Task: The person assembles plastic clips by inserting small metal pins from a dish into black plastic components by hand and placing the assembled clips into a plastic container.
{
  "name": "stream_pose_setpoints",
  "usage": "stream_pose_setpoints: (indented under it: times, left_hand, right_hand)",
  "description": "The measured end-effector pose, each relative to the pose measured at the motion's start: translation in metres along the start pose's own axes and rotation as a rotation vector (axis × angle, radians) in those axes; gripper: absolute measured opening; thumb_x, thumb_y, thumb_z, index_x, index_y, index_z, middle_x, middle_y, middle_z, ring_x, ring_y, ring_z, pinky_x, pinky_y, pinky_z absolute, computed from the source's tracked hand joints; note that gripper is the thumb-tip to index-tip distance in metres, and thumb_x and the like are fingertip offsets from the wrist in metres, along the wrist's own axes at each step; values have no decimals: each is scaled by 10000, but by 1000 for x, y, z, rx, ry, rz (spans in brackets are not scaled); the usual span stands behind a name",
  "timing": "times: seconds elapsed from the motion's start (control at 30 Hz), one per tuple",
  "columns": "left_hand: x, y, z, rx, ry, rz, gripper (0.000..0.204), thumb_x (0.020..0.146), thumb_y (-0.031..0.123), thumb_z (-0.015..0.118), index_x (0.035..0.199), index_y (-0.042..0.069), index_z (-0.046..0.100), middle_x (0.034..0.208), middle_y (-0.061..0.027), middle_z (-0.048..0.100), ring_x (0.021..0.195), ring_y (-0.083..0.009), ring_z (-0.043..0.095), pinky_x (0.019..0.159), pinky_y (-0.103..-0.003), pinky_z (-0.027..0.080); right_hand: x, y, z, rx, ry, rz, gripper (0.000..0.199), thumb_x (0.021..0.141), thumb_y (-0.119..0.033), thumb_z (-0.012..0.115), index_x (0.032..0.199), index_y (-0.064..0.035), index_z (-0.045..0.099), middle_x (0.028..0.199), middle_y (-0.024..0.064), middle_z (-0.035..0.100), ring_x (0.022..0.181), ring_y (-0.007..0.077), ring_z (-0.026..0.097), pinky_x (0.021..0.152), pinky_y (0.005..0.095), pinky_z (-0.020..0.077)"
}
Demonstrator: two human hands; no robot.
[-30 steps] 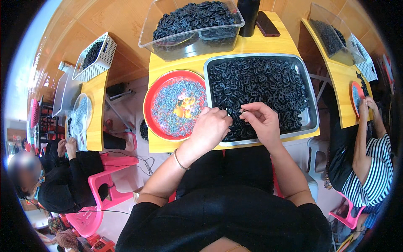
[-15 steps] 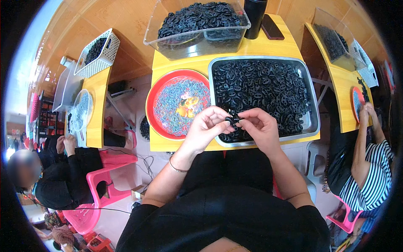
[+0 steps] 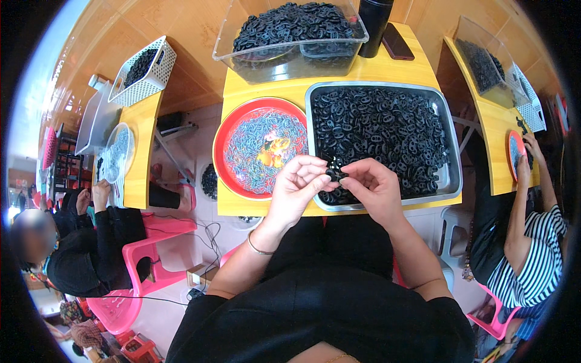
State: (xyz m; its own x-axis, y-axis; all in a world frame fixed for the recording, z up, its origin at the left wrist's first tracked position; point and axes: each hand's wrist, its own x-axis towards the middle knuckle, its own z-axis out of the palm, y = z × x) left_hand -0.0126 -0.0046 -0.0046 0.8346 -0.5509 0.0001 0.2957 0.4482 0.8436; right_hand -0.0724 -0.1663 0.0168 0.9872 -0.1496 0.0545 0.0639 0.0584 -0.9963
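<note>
Here, left hand [image 3: 298, 184] and right hand [image 3: 370, 189] met at near table edge, both pinching one small black ring piece [image 3: 333, 175]. Metal tray [image 3: 455, 175] at 12 stayed heaped with black pieces: most left. Red plate [image 3: 225, 138] at 10 held coloured bits. Clear bin [image 3: 225, 45] beyond, full.

One head-worn fisheye camera looks steeply down from above the yellow table [image 3: 363, 72], facing forward over the lap. The table sits close, near the middle of the view; its straight edges bow toward the dark round rim. Neighbouring tables curve away at both sides.
</note>
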Motion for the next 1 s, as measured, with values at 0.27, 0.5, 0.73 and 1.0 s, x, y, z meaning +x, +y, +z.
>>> stream_pose_setpoints:
  times: [0.27,0.5,0.73,1.0]
  left_hand:
    - [-2,-1,-3,28,-25,10,169,812,-63,540,973,-13,522,889,-72,583,824,-143,597,752,-277,515]
    - [-6,1,-6,22,11,-49,177,820,-31,550,995,-7,543,862,-60,596,769,-137,609,711,-249,508]
    - [-7,1,-2,12,19,-37,184,809,-14,569,991,-7,539,854,-86,609,750,-151,612,699,-257,506]
    - [-10,-6,-4,74,8,-3,206,808,-34,565,1012,-8,543,860,-57,595,770,-99,584,684,-220,496]
  right_hand:
    - [1,3,0,10,-17,6,154,771,4,618,921,5,582,806,52,630,736,81,601,660,206,475]
    - [4,1,0,49,-21,73,133,747,-4,650,846,-16,562,751,15,604,655,41,560,587,180,446]
    - [2,3,0,89,-29,93,148,747,-6,652,852,-21,548,755,11,594,669,38,558,598,176,445]
    - [-1,6,0,142,-53,131,126,764,1,627,858,-13,545,771,28,600,693,72,581,632,197,469]
